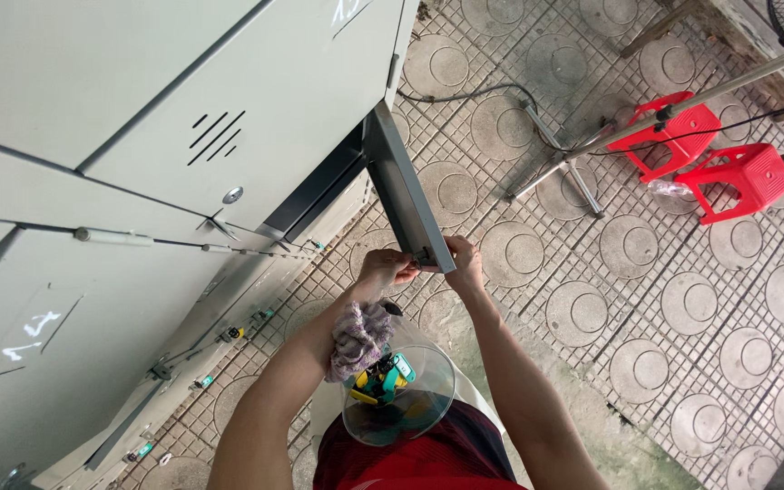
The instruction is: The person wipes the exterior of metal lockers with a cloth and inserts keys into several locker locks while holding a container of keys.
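A bank of pale grey metal lockers [93, 109] fills the left of the frame, its doors slotted with vents and fitted with round locks, while a thin cable [138, 240] runs taut across the cabinet fronts. Small green-tagged keys [201, 383] hang along the lower doors.

At centre, one grey locker door [406, 195] stands swung open, its edge pointing down toward the person. The left hand [385, 269] closes its fingers around the door's lower corner, thumb and fingertips pinched on the edge. A mottled purple-grey cloth [358, 338] is draped over the left forearm, just below the wrist. Beneath it, a clear plastic bucket [401, 395] sits against the person's red shirt [419, 458], holding green and yellow items [381, 379] too jumbled to tell apart.

The right hand [465, 263] grips the same corner of the door from the other side, fingers curled tight over its end, just beside the left hand.

To the right, the paved floor [628, 308] shows a pattern of raised circles. A metal stand [560, 159] rests on it with a cord trailing away, and two red plastic stools [714, 150] stand near the upper right corner.
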